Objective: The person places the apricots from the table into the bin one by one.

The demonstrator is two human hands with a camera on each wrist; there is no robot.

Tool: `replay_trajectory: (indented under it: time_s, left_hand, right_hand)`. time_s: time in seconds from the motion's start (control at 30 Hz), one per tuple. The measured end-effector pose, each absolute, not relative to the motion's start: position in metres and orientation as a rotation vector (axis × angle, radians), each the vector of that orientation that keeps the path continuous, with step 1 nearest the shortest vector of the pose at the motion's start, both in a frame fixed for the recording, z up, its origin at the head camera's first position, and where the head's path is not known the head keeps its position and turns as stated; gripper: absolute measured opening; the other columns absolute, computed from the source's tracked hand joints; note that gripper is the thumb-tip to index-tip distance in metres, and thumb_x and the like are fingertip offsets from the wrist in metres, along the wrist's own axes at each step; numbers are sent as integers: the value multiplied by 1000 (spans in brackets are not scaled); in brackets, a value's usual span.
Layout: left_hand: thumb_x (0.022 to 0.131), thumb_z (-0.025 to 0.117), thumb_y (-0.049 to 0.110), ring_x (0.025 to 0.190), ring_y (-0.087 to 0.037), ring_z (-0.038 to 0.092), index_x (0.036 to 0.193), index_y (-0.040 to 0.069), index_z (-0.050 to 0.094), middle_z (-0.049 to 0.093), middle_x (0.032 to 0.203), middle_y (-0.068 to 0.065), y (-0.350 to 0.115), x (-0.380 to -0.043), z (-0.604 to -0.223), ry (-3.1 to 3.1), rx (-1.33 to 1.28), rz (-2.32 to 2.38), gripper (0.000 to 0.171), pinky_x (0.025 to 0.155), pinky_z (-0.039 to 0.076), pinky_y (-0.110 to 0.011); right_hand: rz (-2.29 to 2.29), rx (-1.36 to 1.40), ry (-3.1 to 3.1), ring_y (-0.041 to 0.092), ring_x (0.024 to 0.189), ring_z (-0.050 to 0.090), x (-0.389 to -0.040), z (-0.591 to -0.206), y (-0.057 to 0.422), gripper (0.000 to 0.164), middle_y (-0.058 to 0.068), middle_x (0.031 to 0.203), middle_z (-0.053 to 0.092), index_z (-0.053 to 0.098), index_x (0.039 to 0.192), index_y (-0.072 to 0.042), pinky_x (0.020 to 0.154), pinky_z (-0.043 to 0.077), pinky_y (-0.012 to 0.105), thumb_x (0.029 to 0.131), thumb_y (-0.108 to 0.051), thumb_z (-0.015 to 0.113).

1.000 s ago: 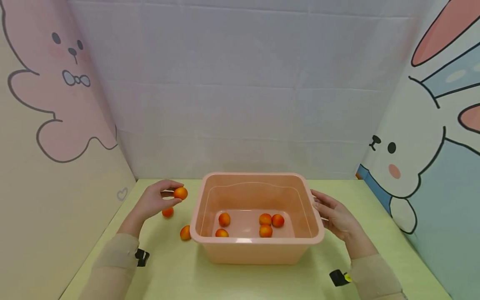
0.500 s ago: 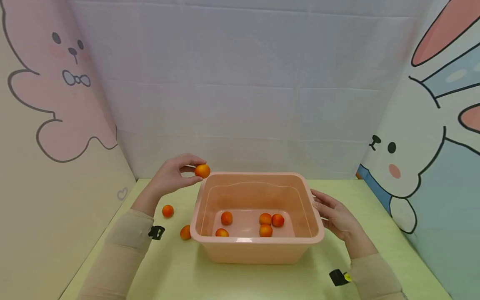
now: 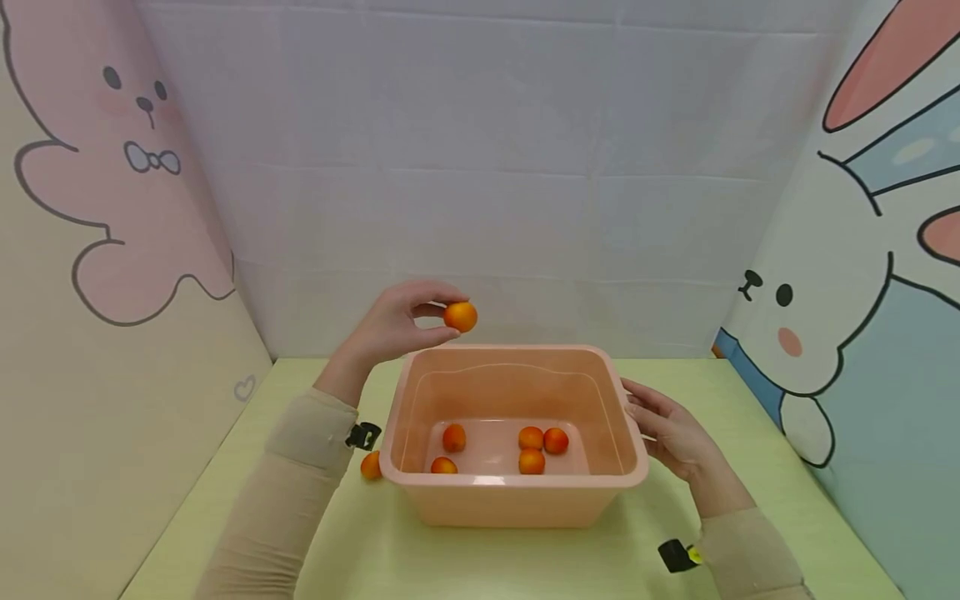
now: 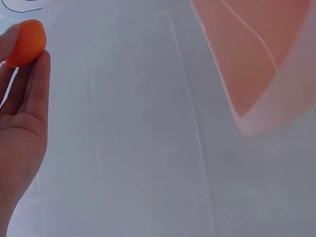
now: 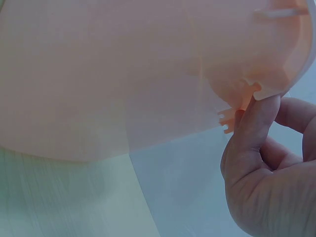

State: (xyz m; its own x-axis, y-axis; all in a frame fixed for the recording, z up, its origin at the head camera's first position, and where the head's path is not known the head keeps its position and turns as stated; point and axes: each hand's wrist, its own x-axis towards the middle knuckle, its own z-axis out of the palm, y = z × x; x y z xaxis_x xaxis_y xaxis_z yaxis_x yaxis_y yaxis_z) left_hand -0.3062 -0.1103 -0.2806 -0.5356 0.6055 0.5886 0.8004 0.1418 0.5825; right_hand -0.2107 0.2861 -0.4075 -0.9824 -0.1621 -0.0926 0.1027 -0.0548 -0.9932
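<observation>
My left hand [image 3: 405, 321] pinches a small, smooth orange fruit [image 3: 461, 317] between thumb and fingertips, raised above the back left rim of a peach-coloured plastic bin [image 3: 510, 502]. The left wrist view shows the same fruit [image 4: 30, 43] at the fingertips, with a corner of the bin [image 4: 247, 74] at upper right. My right hand [image 3: 675, 433] holds the bin's right rim. In the right wrist view its thumb [image 5: 259, 118] is tucked under that rim beside small notched tabs. Several similar fruits [image 3: 531, 462] lie on the bin's floor.
Another orange fruit [image 3: 371, 466] lies on the pale green table [image 3: 510, 567], close to the bin's left side. A white sheet [image 3: 480, 183] hangs behind the table. Cartoon-printed panels [image 3: 832, 333] stand at both sides.
My left hand has carried the fruit up and right, from over the table to above the bin's back rim. Its forearm now hides a fruit on the table. The right hand stays put.
</observation>
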Motion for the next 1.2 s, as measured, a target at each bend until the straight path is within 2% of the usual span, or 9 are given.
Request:
replay_trajectory:
  time_s: [0.4,0.57,0.83,1.03,1.2]
  left_hand:
    - [80,79,-4,103,-23,64,116,-3,69,67,114,-12,-64,-313,-294,-2223,-1421,-1425,37,87,56,-31]
    - [83,78,0,103,-21,63,118,-1,68,65,114,-10,-52,-316,-310,-2321,-1366,-1444,36,89,56,-35]
    - [85,77,3,103,-25,65,122,-1,66,66,114,-10,-41,-325,-335,-2504,-1161,-1570,39,87,55,-29]
    - [84,79,5,102,-23,64,119,3,67,66,112,-8,-30,-325,-344,-2668,-1042,-1484,37,86,56,-27]
    - [85,78,5,100,-22,64,117,3,67,66,112,-8,-23,-324,-352,-2761,-1042,-1515,35,86,56,-28]
  right_hand:
    - [-2173,-66,2005,11,97,66,-209,-406,287,63,-8,117,64,22,156,0,75,58,26,104,-18,53]
    - [-2175,-55,2003,11,97,67,-209,-406,287,64,-7,117,64,23,156,0,76,58,26,103,-18,54]
    - [-2179,-73,1996,11,98,66,-209,-405,285,64,-7,118,63,22,156,1,78,58,28,103,-17,54]
    - [-2184,-81,1994,11,98,67,-210,-405,286,63,-7,118,63,22,155,1,77,58,27,104,-17,53]
    - [-2179,-62,1999,11,98,66,-210,-406,287,64,-7,117,63,23,156,0,78,58,27,103,-18,54]
